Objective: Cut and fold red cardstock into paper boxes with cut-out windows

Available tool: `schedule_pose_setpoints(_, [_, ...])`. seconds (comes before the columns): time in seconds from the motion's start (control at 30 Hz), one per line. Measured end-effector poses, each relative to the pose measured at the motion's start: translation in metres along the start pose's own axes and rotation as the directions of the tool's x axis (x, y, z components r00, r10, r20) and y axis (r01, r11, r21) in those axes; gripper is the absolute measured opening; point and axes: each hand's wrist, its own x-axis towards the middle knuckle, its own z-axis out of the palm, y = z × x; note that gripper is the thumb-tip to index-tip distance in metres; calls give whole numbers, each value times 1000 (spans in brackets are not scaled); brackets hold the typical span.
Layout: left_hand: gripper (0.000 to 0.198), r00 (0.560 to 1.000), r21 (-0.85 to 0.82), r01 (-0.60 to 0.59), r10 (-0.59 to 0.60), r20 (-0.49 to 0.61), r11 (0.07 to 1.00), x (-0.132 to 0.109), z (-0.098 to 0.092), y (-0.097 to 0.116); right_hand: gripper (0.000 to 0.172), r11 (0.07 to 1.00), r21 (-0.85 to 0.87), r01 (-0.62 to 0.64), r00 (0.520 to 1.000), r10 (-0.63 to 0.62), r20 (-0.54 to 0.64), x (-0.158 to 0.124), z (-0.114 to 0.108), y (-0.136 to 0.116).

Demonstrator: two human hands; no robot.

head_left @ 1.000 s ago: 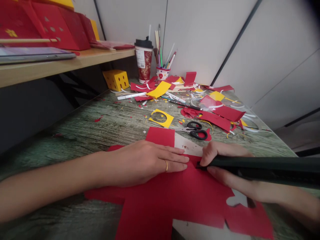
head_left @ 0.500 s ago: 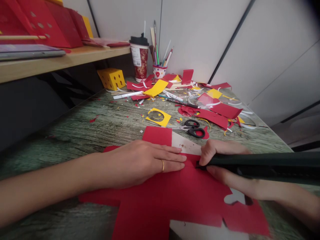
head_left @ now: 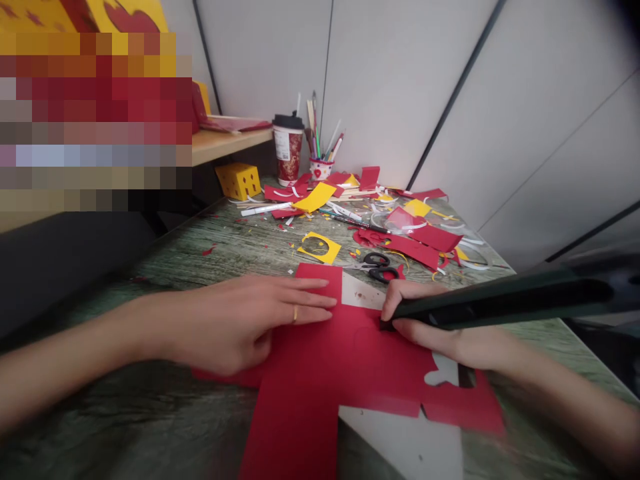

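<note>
A cross-shaped sheet of red card [head_left: 310, 393] lies across the table over a white board [head_left: 405, 437]. My left hand [head_left: 250, 313], with a ring on one finger, rests on the card's left part, its fingers stretched out flat. In my right hand [head_left: 425, 320] is a dark utility knife [head_left: 495, 297], slanting up to the right, its front end down at the card. The blade tip is too small to make out. A faint curved line shows on the card left of the knife. Near the card's right end is a cut-out opening with white showing through.
Black-handled scissors [head_left: 377, 263] and a yellow card frame [head_left: 327, 250] lie beyond the card. Red and yellow scraps [head_left: 415, 247] with pens cover the back. A paper cup [head_left: 289, 150], a pen holder [head_left: 321, 168] and a yellow box [head_left: 240, 181] stand behind, beside a shelf [head_left: 235, 141].
My left hand has slid left on the card, away from the knife. The knife's rear end has swung upward, still in my right hand. The view has tilted up a little.
</note>
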Motion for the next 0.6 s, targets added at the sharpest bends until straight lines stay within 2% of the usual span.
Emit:
schedule_pose_setpoints(0.13, [79, 992, 89, 51, -61, 110, 995, -31, -2, 17, 15, 999, 35, -8, 1000, 8, 5, 4, 0, -12])
schedule_pose_setpoints(0.27, [76, 991, 204, -16, -12, 134, 979, -35, 6, 24, 16, 993, 84, -88, 996, 90, -20, 6, 1, -19])
schedule_pose_setpoints(0.37, [58, 996, 289, -77, 59, 70, 954, -32, 17, 22, 15, 978, 146, -146, 987, 154, -44, 4, 4, -18])
schedule_pose_setpoints(0.47, [46, 993, 369, -101, 115, -16, 924, -33, 27, 26, 13, 980, 124, -157, 982, 168, -81, 1, 7, -19])
schedule_pose_setpoints(0.6, [41, 981, 424, -49, 124, -150, 904, -34, 32, 50, 11, 986, 29, -166, 980, 168, -105, -1, 8, -26])
